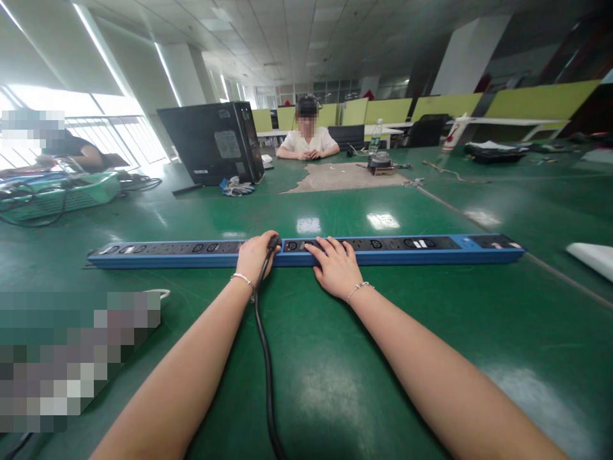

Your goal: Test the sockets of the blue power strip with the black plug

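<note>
A long blue power strip [402,256] with rows of black sockets lies crosswise on the green table. My left hand [256,255] is closed around the black plug [274,242] of a power cord [266,364], just above the strip's middle. Whether its prongs sit in a socket is hidden. From there the cord hangs towards me and runs out at the bottom edge. My right hand [335,265] rests on the strip a little to the right, fingers spread over the sockets, holding nothing.
Beyond the strip stand a black computer case [211,144] and gloves [237,186]. A green basket [71,195] with cables is at the left. Across the table sits a person [309,137], near a bottle [376,137]. A white object [594,259] lies at the right edge.
</note>
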The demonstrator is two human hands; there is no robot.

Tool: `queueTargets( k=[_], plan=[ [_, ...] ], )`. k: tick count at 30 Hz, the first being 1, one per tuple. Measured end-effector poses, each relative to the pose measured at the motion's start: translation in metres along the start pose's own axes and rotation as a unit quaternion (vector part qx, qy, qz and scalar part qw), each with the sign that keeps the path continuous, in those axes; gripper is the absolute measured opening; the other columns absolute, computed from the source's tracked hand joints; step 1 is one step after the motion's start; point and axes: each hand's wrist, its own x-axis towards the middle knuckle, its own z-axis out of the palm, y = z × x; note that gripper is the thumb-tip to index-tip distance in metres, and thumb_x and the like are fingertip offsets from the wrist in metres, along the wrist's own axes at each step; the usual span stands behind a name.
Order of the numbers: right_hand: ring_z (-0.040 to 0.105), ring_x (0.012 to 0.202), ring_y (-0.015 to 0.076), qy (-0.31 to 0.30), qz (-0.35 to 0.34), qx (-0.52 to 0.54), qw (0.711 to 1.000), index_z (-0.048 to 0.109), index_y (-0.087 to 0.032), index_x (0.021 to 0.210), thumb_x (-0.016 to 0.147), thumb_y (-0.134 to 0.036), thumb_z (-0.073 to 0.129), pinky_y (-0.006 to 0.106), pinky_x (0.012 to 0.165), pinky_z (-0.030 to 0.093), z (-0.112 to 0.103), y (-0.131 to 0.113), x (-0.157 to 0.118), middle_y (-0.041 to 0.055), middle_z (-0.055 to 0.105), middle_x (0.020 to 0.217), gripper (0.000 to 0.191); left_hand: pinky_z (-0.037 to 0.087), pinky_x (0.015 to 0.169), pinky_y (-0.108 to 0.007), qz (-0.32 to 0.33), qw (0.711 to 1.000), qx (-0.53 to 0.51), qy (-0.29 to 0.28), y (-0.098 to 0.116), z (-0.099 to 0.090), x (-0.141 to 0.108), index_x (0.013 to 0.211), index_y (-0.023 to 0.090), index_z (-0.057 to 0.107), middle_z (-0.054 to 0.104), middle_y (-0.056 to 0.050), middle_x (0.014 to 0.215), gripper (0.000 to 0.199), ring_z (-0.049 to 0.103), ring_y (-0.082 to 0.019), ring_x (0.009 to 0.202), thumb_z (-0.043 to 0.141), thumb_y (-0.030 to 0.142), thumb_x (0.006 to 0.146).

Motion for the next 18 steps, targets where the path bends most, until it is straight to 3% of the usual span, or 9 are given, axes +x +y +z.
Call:
queueTargets(
  k=[11,18],
  plan=[
    [0.031,0.13,0.0264,0.001,0.004,-0.001,1.0,0.044,-0.033,0.133,0.083,-0.027,0.051,0.05,0.105,0.02,-0.002,-0.002,0.0,0.0043,0.04,0.143,0.051,0.042,0.084,-0.035,-0.014,0.999,0.045,-0.004,0.009,-0.007,-0.008,0.113,0.025,0.056,0.069,-0.006,0.093,0.033,0.063,-0.024,0.09,0.047,0.04,0.084],
    [0.031,0.13,0.0265,0.006,-0.002,0.008,1.0,0.044,-0.031,0.133,0.082,-0.025,0.05,0.05,0.104,0.02,-0.002,-0.001,0.0,0.0039,0.04,0.143,0.052,0.043,0.084,-0.034,-0.043,0.999,-0.002,-0.022,0.004,-0.012,-0.003,0.109,0.028,0.059,0.071,-0.003,0.097,0.032,0.063,-0.023,0.093,0.057,0.04,0.079]
  ],
)
